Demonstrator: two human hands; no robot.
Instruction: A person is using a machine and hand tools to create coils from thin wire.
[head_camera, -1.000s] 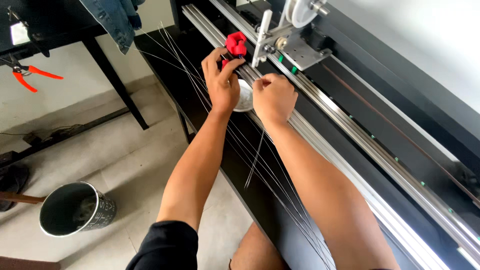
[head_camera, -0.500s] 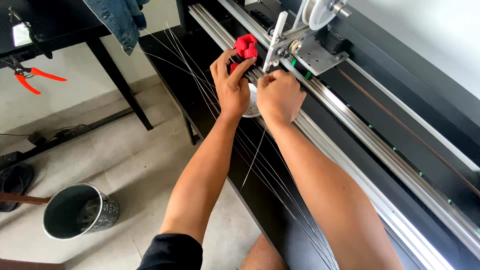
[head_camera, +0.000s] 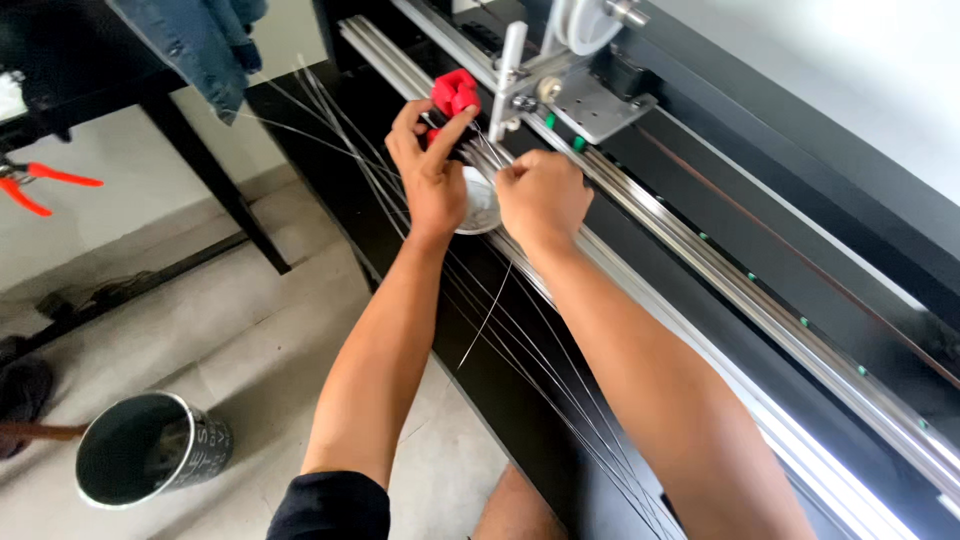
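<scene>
My left hand (head_camera: 432, 172) reaches up to a red clamp-like part (head_camera: 455, 92) on a long black machine, its thumb and forefinger pinching thin wire just below it. My right hand (head_camera: 541, 198) is closed in a fist beside it, gripping a thin wire whose loose end (head_camera: 484, 320) hangs down. Between the two hands lies a small white round dish (head_camera: 480, 205). Several thin steel wires (head_camera: 540, 380) run along the machine's black front, fanning out past the red part.
A silver rail (head_camera: 760, 300) runs the machine's length, with a metal bracket and white pulley (head_camera: 585, 60) above the hands. On the floor stand a metal bucket (head_camera: 150, 450) and a black table leg (head_camera: 215, 180). Red-handled pliers (head_camera: 45, 185) lie at left; denim cloth (head_camera: 200, 40) hangs above.
My view has shifted slightly, so the hands sit a little lower in the picture. Both hands stay at the red part; the left fingers have opened toward it.
</scene>
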